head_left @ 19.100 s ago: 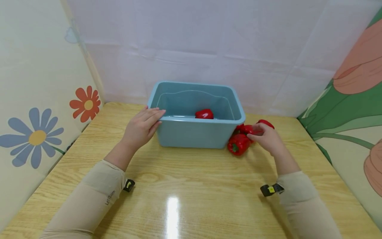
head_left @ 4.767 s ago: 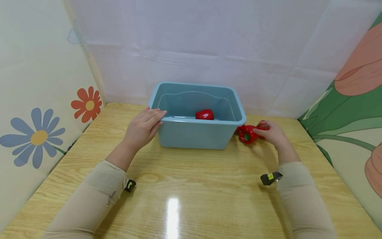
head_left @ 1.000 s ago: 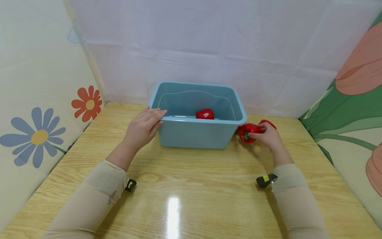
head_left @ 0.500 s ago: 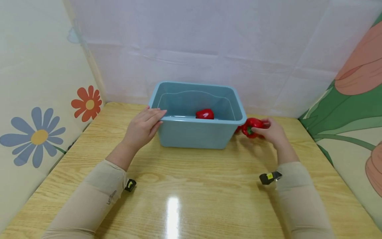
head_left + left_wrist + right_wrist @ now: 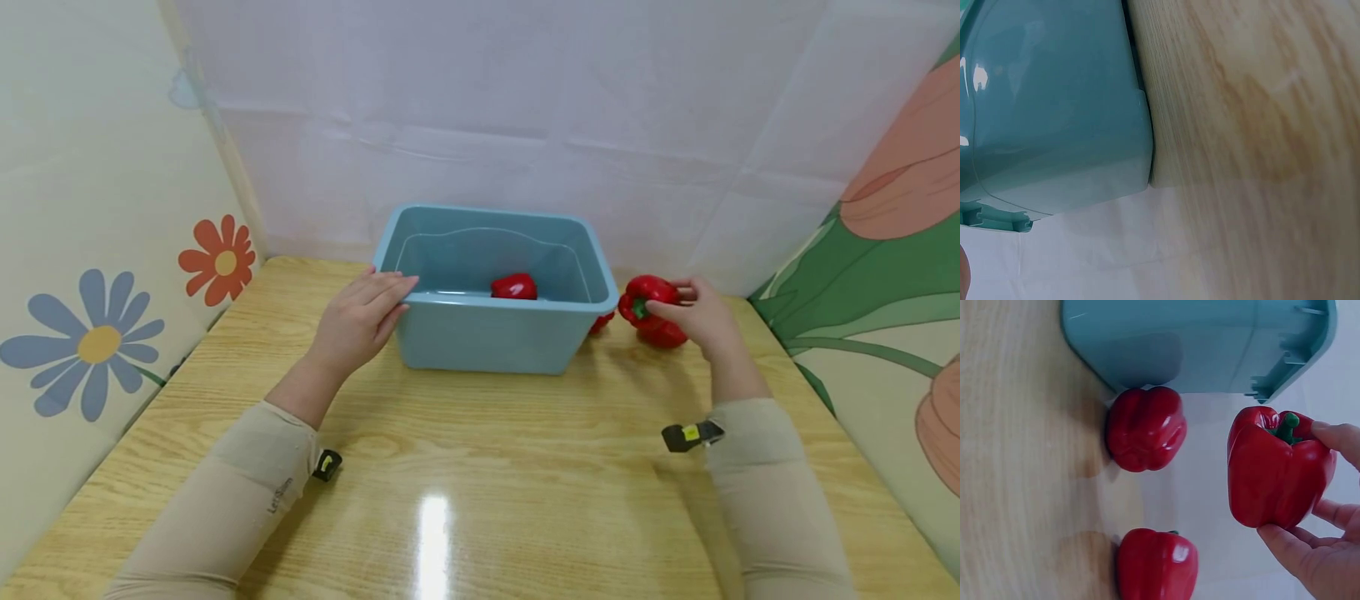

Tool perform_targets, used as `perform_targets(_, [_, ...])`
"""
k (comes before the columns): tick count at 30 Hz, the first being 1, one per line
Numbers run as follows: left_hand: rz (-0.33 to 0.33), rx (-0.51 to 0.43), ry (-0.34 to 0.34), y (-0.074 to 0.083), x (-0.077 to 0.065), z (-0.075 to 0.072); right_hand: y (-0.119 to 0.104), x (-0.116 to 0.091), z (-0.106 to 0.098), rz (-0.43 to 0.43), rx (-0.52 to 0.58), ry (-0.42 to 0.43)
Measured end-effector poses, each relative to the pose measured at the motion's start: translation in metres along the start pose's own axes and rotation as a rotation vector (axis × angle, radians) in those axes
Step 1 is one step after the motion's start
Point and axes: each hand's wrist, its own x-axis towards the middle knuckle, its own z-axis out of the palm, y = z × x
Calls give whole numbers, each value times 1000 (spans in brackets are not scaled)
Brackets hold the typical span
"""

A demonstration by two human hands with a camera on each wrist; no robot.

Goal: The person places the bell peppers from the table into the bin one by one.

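Observation:
My right hand [image 5: 705, 321] pinches a red bell pepper [image 5: 651, 296] between thumb and fingers, to the right of the bin. In the right wrist view this pepper [image 5: 1272, 478] hangs above the table, its green stem showing. Below it another red bell pepper [image 5: 663, 335] lies on the table, partly covered by the held one. A third pepper [image 5: 1146, 428] sits against the bin's right end, mostly hidden in the head view. My left hand [image 5: 352, 321] rests with straight fingers over the left front rim of the blue plastic bin [image 5: 480, 337]. Inside lies one red bell pepper [image 5: 514, 286].
The bin stands at the back of the wooden table [image 5: 495, 467], close to a white cloth backdrop [image 5: 510, 108]. Flower-printed panels [image 5: 97, 208] flank the table on both sides. Each wrist wears a small black camera [image 5: 690, 435].
Over the last second my right hand has lifted a bell pepper up and to the right, away from the bin, uncovering another beneath. My left hand and the bin have stayed put.

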Motion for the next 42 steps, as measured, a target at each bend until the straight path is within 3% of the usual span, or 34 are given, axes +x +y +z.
perform_targets(19, [10, 3, 6, -1, -1, 2, -22, -10, -21, -48, -38, 6])
perform_targets(42, [0, -3, -2, 0, -1, 1, -49, -19, -32, -114, -27, 31])
